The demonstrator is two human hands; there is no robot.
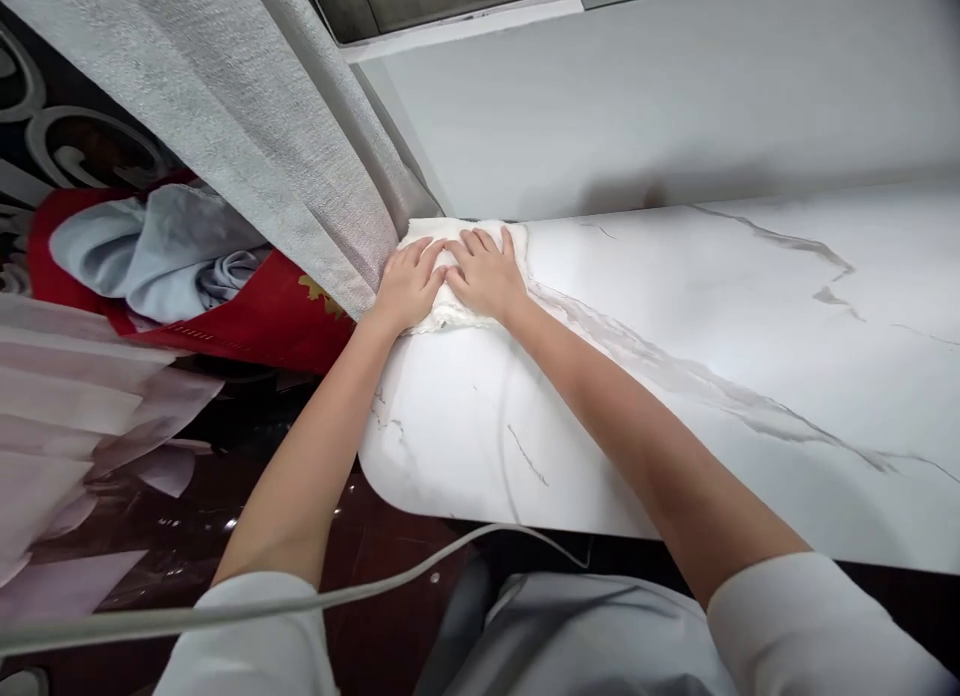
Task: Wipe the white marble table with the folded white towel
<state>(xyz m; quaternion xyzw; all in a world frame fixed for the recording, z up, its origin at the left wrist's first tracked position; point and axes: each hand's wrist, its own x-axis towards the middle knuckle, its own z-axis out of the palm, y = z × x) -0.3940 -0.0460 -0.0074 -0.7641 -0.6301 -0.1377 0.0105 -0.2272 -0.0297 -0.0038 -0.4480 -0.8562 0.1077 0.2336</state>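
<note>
A white cloth (448, 314) lies at the far left corner of a white table (442, 426) with a grey marble pattern, close to the wall. My left hand (410, 284) rests flat on the cloth's left part, fingers stretched out. Beside it, my right hand (486, 274) presses on the cloth's right part with its fingers spread. The two thumbs nearly meet in the middle. Both palms face down, so what lies under them is hidden.
A pale grey curtain (255, 106) hangs against the table's left end. Left of it, a red bag (277, 316) holds light blue-grey fabric (161, 241). A white cable (390, 583) crosses in front of the table. Behind stands a plain wall (600, 106). Pinkish sheer fabric (67, 396) hangs at left.
</note>
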